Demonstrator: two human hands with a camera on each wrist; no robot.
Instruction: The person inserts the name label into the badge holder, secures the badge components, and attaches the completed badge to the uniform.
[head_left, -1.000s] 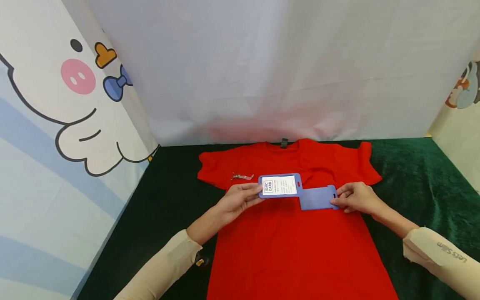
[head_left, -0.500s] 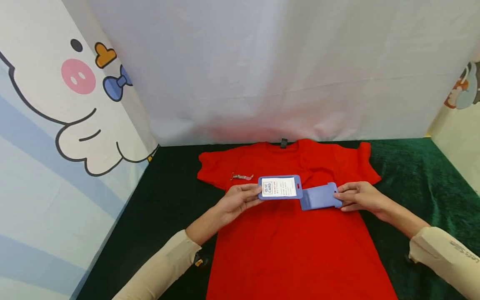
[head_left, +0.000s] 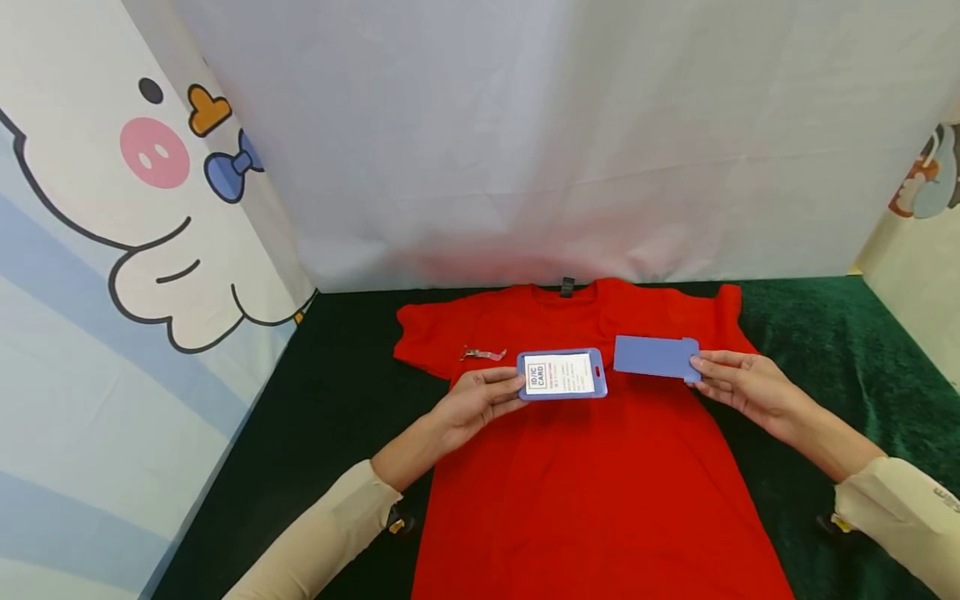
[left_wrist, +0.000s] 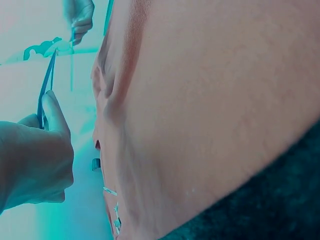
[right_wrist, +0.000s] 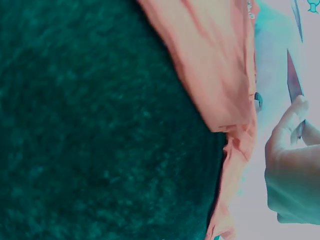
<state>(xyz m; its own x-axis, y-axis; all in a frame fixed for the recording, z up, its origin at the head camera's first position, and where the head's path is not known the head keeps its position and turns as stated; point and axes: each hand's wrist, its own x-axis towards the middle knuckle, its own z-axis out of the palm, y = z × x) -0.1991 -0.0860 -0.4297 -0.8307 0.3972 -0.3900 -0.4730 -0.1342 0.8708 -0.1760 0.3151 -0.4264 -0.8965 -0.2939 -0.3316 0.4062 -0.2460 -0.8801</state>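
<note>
My left hand pinches the left end of a blue badge holder, which has a white ID card in its window. To the right, my right hand pinches a flat blue panel, the badge holder's cover, by its right end. A narrow gap parts the two pieces in the head view. Both are held above a red T-shirt. Seen edge-on in the left wrist view, the badge holder stands up from my fingers. In the right wrist view the panel shows as a thin sliver.
A small metal clip lies on the T-shirt's chest, left of the badge holder. The shirt is spread flat on dark green cloth. A white curtain rises behind, and a cartoon-printed panel stands at the left.
My right hand has moved the blue panel up and to the right, out from the badge holder's lower right corner, so the two are apart. My left hand has stayed nearly still.
</note>
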